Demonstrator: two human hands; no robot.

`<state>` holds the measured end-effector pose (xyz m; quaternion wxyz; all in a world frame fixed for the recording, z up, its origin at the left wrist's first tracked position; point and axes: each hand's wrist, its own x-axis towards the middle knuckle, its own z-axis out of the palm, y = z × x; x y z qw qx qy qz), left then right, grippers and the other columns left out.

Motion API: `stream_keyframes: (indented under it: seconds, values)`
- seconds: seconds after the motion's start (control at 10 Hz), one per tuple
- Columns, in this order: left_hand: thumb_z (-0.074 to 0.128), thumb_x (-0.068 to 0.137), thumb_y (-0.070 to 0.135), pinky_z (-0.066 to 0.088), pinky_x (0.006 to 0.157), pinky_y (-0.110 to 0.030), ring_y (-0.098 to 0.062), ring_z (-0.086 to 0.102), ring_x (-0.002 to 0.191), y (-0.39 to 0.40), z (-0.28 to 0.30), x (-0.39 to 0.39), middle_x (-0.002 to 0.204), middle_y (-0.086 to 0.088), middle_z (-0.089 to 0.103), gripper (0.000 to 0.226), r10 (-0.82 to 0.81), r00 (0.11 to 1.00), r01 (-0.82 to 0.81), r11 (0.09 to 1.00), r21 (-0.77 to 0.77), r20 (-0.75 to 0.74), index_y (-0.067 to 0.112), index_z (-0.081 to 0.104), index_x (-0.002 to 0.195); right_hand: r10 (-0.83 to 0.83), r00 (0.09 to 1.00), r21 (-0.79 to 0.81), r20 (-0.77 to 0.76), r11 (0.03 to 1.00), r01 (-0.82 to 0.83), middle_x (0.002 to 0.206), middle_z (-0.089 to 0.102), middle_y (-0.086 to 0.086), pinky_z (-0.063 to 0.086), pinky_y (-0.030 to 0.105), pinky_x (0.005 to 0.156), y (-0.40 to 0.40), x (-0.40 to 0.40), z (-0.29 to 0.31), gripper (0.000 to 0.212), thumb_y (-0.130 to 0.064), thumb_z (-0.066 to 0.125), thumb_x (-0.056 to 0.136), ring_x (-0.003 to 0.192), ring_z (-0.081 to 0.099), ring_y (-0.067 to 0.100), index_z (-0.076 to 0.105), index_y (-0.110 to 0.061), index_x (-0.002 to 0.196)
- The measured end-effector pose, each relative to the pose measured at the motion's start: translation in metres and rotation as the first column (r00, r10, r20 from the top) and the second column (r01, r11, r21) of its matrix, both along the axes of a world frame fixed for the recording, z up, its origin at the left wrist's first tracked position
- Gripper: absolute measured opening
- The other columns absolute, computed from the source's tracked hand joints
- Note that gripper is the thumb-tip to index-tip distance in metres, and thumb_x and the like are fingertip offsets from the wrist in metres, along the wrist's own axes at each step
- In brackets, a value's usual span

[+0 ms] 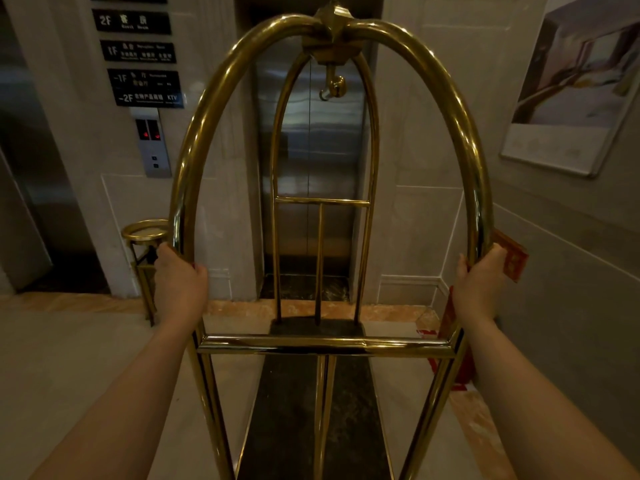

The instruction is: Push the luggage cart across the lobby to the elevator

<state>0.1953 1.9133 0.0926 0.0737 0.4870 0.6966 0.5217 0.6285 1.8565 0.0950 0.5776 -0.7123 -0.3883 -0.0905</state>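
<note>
You are almost done: the brass-coloured, arch-framed luggage cart point(325, 344) stands squarely facing the closed brushed-steel elevator doors point(311, 161), its far end close to the threshold, with no luggage visible on its dark deck. What is left, by my reading, is little more than a last nudge or simply stopping. Your left hand point(180, 285) is wrapped around the left upright of the near arch, your right hand point(481, 282) around the right upright, set wide apart at matching height above the crossbar.
</note>
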Motion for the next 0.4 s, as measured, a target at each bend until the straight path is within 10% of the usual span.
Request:
stream_keyframes:
  seconds: [0.2,0.4]
  values:
    - [0.061,0.08,0.012,0.024,0.106,-0.055,-0.045,0.024,0.131,-0.028,-0.009,0.032,0.145,-0.031,0.024,0.079,0.142,0.94,-0.108,0.987,0.122,-0.311,-0.002,0.015,0.143,-0.074,0.994,-0.06,0.085,0.995,0.08,0.126,0.052,0.024,0.042,0.051,0.089,-0.01,-0.007,0.012,0.059,-0.017,0.072,0.084,0.116,0.048,0.04,0.04,-0.002,0.132]
    - [0.071,0.072,0.013,0.035,0.101,-0.055,-0.04,0.031,0.128,-0.045,-0.041,0.076,0.138,-0.024,0.036,0.066,-0.1,0.79,0.173,0.983,0.063,-0.605,0.008,0.042,0.13,0.029,0.95,0.12,0.311,0.99,-0.07,0.132,0.046,0.022,0.034,0.041,0.099,-0.039,-0.057,0.028,0.054,-0.017,0.07,0.086,0.122,0.042,0.034,0.045,-0.003,0.131]
